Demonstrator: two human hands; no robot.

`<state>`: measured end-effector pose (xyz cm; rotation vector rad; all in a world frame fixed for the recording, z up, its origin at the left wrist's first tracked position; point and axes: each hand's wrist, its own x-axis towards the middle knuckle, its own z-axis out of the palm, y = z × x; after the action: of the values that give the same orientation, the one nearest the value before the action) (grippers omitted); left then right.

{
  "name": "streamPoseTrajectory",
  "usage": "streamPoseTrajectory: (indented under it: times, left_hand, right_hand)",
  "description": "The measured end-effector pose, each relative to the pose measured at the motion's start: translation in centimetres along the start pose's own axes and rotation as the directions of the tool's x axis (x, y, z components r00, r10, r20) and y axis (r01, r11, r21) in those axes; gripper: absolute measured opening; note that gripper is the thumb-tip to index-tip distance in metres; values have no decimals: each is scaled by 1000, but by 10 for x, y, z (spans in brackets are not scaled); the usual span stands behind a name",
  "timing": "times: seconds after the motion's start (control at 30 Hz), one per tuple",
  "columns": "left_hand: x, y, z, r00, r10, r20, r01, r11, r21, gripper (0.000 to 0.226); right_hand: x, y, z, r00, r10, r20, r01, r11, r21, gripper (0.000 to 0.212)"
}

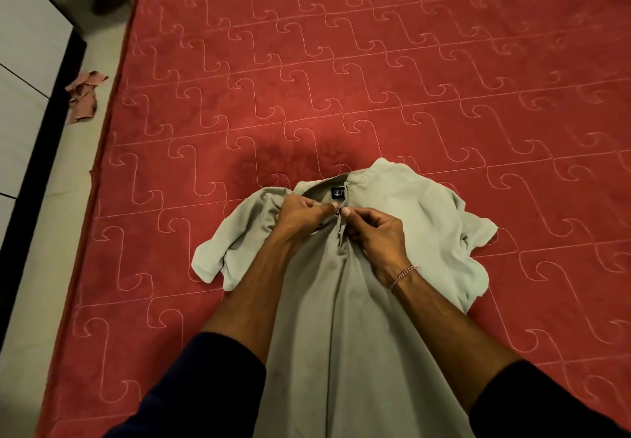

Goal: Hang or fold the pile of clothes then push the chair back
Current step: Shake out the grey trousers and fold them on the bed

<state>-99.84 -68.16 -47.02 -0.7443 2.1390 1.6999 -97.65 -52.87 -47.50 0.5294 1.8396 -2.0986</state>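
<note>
Both hands pinched the button placket of a pale grey-green short-sleeved polo shirt (382,219): the left hand (300,217) had thumb and fingers closed on the cloth edge just left of the opening, and the right hand (377,232) nipped the opposite edge, the fingertips almost meeting at a small dark button (339,212). The shirt lay face up on a red quilted mattress (444,79) with stitched swirl lines, collar pointing away from the person, its hem running off toward them, sleeves crumpled to either side.

The knit looked light, soft and limp; it would likely bunch and slide rather than keep a crease, so shoulders and side seams seemed the better holds for folding. Left of the shirt, beyond the mattress edge, a crumpled pinkish rag (83,96) lay on the pale floor (41,266). Nothing on the mattress blocked the fold. No chair was identifiable.
</note>
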Motion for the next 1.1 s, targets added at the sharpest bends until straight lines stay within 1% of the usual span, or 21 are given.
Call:
streamPoseTrajectory:
  times: [0.07, 0.13, 0.2, 0.33, 0.47, 0.57, 0.67, 0.73, 0.87, 0.97, 1.07, 1.1]
  left_hand:
    - [0, -2, 2, 1000, 22, -20, -22, 1000, 15, 50]
    - [0, -5, 4, 999, 32, -16, -31, 999, 34, 56]
    - [1, -5, 4, 999, 30, -18, -29, 997, 73, 54]
    - [1, -4, 3, 999, 12, -42, -7, 994, 110, 48]
    - [3, -5, 2, 998, 3, -61, 4, 993, 115, 53]
    - [4, -3, 2, 997, -2, -82, 12, 992, 123, 52]
    - [4, -4, 3, 997, -13, -80, 23, 992, 120, 55]
    - [4, -3, 4, 995, -22, -92, 33, 992, 121, 57]
    - [4, 2, 6, 991, -69, -116, 82, 991, 110, 58]
    - [3, 5, 10, 985, -106, -140, 127, 980, 153, 52]
    - [6, 6, 12, 976, -114, -186, 155, 962, 224, 34]
    - [5, 9, 12, 974, -114, -197, 163, 953, 255, 31]
  right_hand:
    - [1, 0, 1, 1000, 12, -4, -12, 1000, 18, 7]
    - [1, -1, 1, 1000, 15, 1, -15, 1000, 27, 8]
    - [1, 0, 1, 1000, 5, 6, -5, 999, 36, 6]
    - [2, 4, 1, 999, -33, 21, 33, 999, -25, 7]
    - [3, 6, 0, 998, -54, 30, 55, 996, -68, 10]
    - [5, 7, -3, 998, -30, 51, 34, 997, -73, 15]
    - [6, 8, -4, 997, -36, 75, 43, 994, -102, 13]
    - [5, 10, -5, 993, -66, 93, 79, 986, -145, 12]
    - [5, 14, -6, 987, -108, 121, 137, 955, -264, 23]
    - [5, 18, -7, 979, -156, 131, 198, 878, -436, 31]
    - [3, 20, -5, 966, -230, 117, 254, 779, -573, 33]
    - [4, 22, -4, 959, -258, 121, 277, 747, -604, 33]
